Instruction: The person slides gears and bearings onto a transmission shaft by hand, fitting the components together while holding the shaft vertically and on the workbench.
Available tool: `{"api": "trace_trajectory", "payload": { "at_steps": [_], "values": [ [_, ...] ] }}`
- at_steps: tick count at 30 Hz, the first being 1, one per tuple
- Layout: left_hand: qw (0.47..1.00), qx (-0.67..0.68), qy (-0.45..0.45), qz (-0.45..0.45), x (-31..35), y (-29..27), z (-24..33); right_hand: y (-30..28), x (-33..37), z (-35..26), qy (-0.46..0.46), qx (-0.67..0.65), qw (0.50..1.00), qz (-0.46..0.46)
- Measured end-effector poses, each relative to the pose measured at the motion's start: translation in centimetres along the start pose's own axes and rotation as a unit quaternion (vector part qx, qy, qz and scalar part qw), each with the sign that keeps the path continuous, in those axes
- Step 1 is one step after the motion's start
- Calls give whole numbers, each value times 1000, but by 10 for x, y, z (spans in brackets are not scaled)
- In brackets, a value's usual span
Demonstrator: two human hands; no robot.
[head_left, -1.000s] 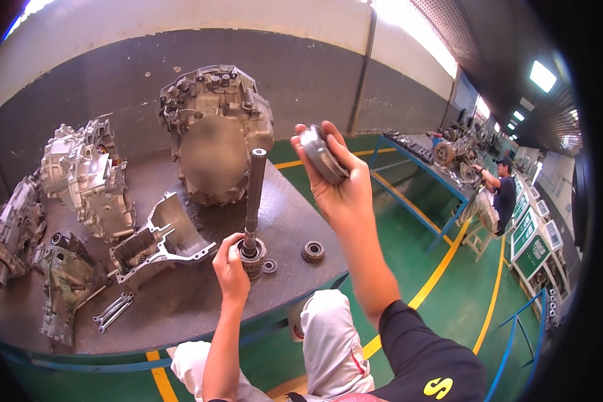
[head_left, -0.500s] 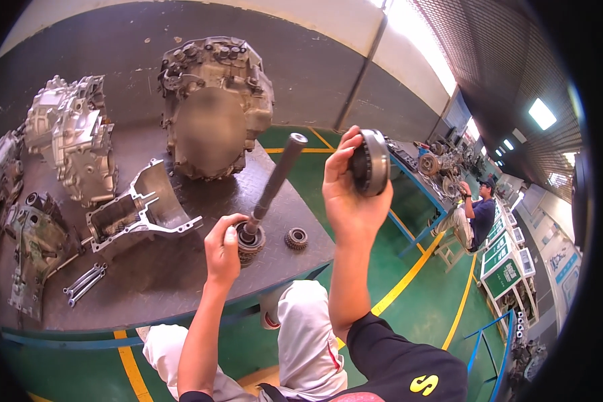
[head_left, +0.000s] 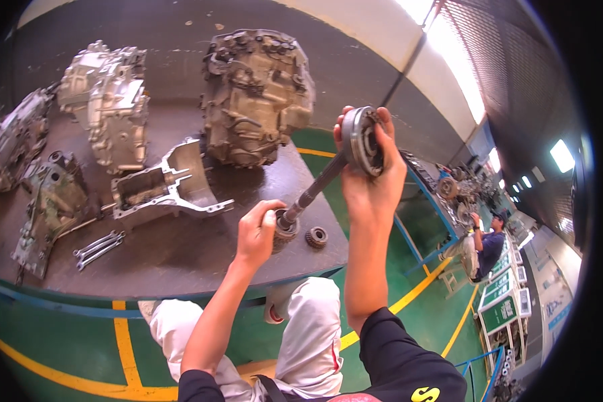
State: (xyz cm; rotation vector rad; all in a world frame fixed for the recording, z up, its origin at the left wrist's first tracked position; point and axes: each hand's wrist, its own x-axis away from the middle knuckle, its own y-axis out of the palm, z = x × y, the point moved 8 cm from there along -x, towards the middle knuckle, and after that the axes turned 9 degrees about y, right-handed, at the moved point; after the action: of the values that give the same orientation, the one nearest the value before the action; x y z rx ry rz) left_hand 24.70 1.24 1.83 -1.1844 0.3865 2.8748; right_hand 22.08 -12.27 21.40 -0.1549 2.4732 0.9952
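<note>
My left hand (head_left: 254, 233) is closed around the gear (head_left: 287, 236) at the foot of a dark splined shaft (head_left: 311, 192), near the table's front edge. That shaft leans up to the right. Raised above the table, my right hand (head_left: 375, 177) grips a thick metal ring, likely a synchronizer sleeve (head_left: 356, 142), with fingers and thumb round its rim. The shaft's upper end meets the ring's near side in view; whether it sits inside the bore, I cannot tell. A small loose gear (head_left: 317, 236) lies on the table just right of the shaft's foot.
On the metal table (head_left: 181, 251) stand a large gearbox (head_left: 254, 100), a silver casing (head_left: 107, 107), an open half housing (head_left: 171, 184) and an upright casting (head_left: 53, 208). Several wrenches (head_left: 99, 249) lie at front left. A person (head_left: 489, 248) sits by another bench at right.
The ring in my right hand has turned and come against the shaft's top. The shaft now tilts further right, its foot still in my left hand. The view has shifted.
</note>
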Motion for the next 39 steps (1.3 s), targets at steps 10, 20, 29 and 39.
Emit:
{"api": "trace_trajectory", "payload": {
  "at_steps": [10,20,29,39],
  "values": [
    [1000,8,-4,3,-1,2,-3,-1,-9,5,98,51,992,63],
    [1000,-1,5,12,0,4,-3,-8,-9,5,104,79,988,78],
    [997,34,-10,64,-3,-10,-14,-47,1,81,171,137,969,114],
    [994,42,-25,96,-4,-22,-20,-80,31,134,162,319,930,86]
  ]
}}
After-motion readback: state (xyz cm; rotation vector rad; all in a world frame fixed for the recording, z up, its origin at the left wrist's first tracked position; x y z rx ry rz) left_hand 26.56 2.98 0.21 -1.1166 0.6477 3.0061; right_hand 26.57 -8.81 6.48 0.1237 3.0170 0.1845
